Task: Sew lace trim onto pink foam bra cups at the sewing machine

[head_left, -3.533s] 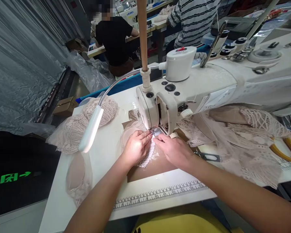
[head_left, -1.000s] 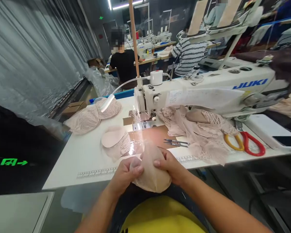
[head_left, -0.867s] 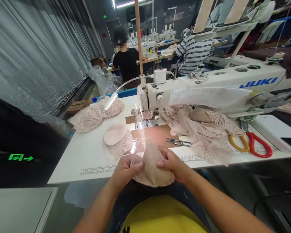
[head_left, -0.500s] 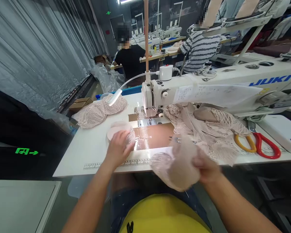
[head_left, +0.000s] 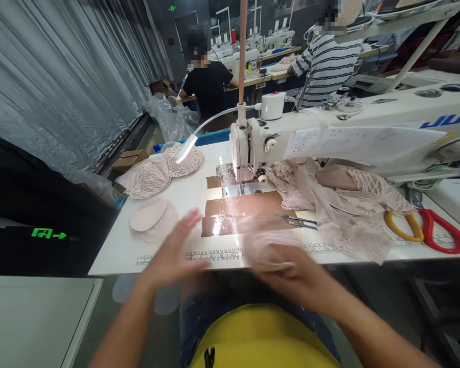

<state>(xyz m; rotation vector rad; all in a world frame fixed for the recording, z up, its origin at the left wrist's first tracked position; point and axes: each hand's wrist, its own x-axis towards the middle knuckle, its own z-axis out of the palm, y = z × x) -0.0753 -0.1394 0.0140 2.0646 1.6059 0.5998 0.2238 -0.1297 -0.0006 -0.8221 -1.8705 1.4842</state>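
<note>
Head camera, and here's the big white table (head_left: 111, 253) filling the middle, with the long white sewing machine (head_left: 329, 138) lying across its far side. Under the sewing machine's arm and spilling toward the front edge sits a loose heap of beige lace fabric (head_left: 329, 199). To the left of the machine's needle end there's a pile of lace cups (head_left: 157, 171), and the machine's gooseneck lamp (head_left: 186, 148) hangs just over that pile. In front of the machine's far right end lie the scissors (head_left: 425, 230), one handle yellow, one red. Now the hands, both blurred! The left hand (head_left: 172, 255) hovers over the table's front edge, down and left from the machine's needle, fingers spread wide, palm open, gripping nothing. The right hand (head_left: 291, 273) is straight out in front of the needle at the table's front edge, and it carries the padded cup (head_left: 264, 245), a beige lace-covered piece resting on top of the hand; the fingers look curled in beneath it, though the blur hides the exact grip. Left of the needle, nearer the front than the pile, a single flat cup (head_left: 149, 217) lies alone on the white top. Smallest of all, the thread snips (head_left: 301, 221) lie just in front of the machine, touching the fabric heap's edge.
</note>
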